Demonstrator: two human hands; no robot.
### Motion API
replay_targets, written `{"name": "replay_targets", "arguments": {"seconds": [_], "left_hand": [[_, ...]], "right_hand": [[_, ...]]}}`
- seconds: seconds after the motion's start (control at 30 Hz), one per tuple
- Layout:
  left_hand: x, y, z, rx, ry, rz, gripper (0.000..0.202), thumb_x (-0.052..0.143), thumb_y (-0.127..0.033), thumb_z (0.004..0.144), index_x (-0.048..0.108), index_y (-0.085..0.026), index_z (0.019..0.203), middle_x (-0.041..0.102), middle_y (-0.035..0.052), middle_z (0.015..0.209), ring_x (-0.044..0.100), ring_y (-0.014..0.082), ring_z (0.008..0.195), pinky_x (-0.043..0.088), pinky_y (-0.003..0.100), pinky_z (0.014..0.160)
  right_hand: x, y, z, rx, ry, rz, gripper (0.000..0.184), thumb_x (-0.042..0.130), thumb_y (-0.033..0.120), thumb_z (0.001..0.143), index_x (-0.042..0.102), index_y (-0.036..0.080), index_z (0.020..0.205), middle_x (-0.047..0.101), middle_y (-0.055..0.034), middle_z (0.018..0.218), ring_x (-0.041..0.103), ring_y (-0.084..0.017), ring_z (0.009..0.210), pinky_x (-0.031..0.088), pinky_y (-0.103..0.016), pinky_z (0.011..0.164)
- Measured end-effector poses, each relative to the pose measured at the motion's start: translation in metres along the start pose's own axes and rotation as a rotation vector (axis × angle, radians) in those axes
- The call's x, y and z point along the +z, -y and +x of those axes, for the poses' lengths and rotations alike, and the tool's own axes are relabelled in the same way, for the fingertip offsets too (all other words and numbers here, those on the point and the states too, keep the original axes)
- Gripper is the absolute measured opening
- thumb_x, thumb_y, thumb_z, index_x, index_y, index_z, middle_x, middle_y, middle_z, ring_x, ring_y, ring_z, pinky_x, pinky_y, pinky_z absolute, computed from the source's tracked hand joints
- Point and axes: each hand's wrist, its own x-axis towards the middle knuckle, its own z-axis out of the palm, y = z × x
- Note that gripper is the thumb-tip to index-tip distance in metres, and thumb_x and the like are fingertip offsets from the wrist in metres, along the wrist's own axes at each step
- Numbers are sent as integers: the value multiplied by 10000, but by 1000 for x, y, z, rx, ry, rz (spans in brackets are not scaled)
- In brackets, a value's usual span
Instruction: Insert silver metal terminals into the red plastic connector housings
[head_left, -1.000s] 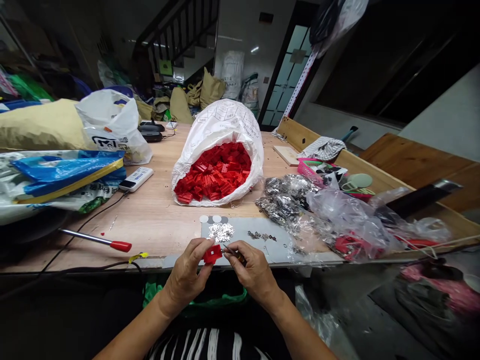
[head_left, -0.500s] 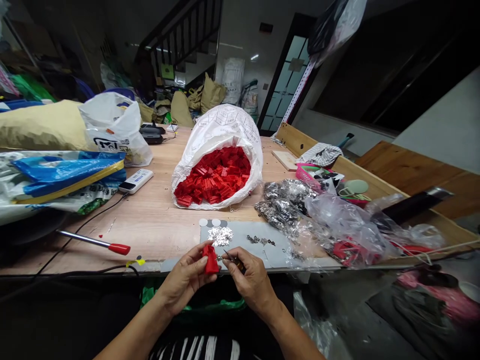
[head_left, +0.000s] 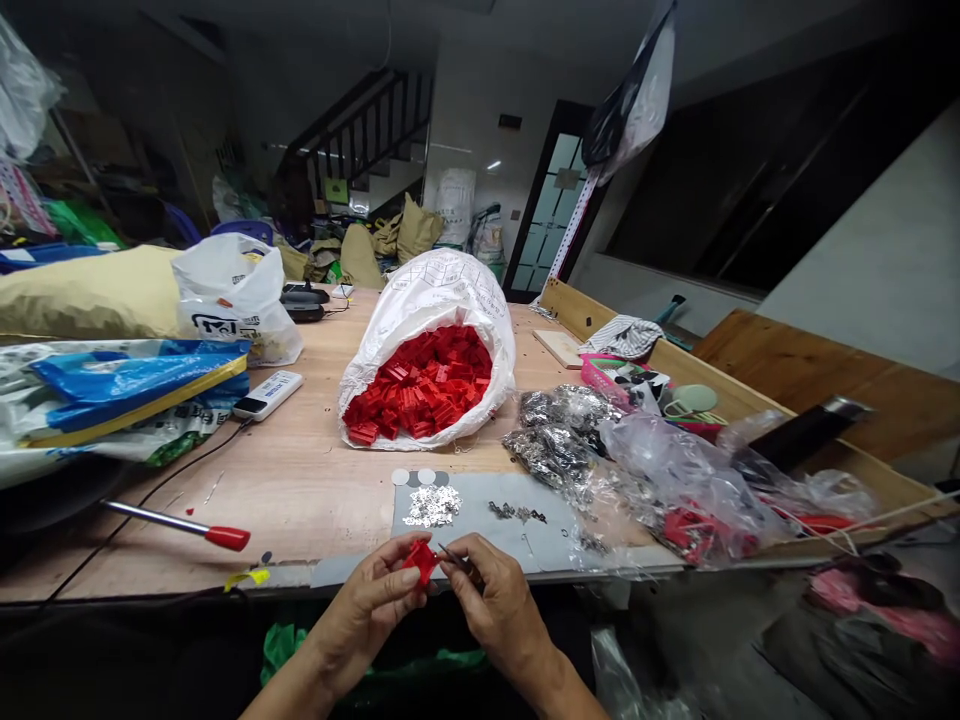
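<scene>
Between the fingers and thumb of my left hand (head_left: 379, 592) is a small red plastic part (head_left: 421, 560). My right hand (head_left: 491, 590) grips a thin dark-tipped hand tool (head_left: 466, 568), whose exact kind the fingers hide; its tip points at the red part, and I cannot tell if they touch. Just beyond my hands lies a grey mat (head_left: 480, 490) with a pile of small shiny metal pieces (head_left: 433, 506) and a row of darker metal pieces (head_left: 517, 513). Behind it, a white woven sack (head_left: 450, 280) lies on its side, its mouth showing many red plastic parts (head_left: 424, 385).
On the right are plastic bags of metal pieces (head_left: 562, 420), a pink basket (head_left: 600, 375) and a wooden ledge (head_left: 750, 395). To the left lie a red-handled metal rod (head_left: 225, 538), a white device (head_left: 268, 394) with a cable, and stuffed bags (head_left: 90, 290).
The camera view has tilted up, so the table sits lower in the picture. The red part has turned in my left fingers, and the tool tip is close beside it.
</scene>
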Motion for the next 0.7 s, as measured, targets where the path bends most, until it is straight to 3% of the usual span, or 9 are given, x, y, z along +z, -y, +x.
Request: {"name": "replay_targets", "arguments": {"seconds": [0.33, 0.7], "left_hand": [[0, -4, -7, 58, 13, -59, 332, 709, -181, 736, 696, -146, 1066, 698, 98, 1077, 612, 206, 1027, 416, 323, 973], [-2, -6, -7, 44, -32, -1, 396, 759, -205, 687, 692, -147, 1072, 705, 92, 1069, 611, 201, 1020, 381, 324, 1002]], "right_hand": [[-3, 6, -1, -8, -7, 10, 95, 494, 206, 911, 587, 211, 893, 612, -15, 806, 565, -139, 692, 433, -239, 654], [-12, 11, 3, -68, 27, -45, 100, 479, 211, 925, 578, 209, 908, 605, -31, 810, 562, -148, 710, 437, -256, 666]]}}
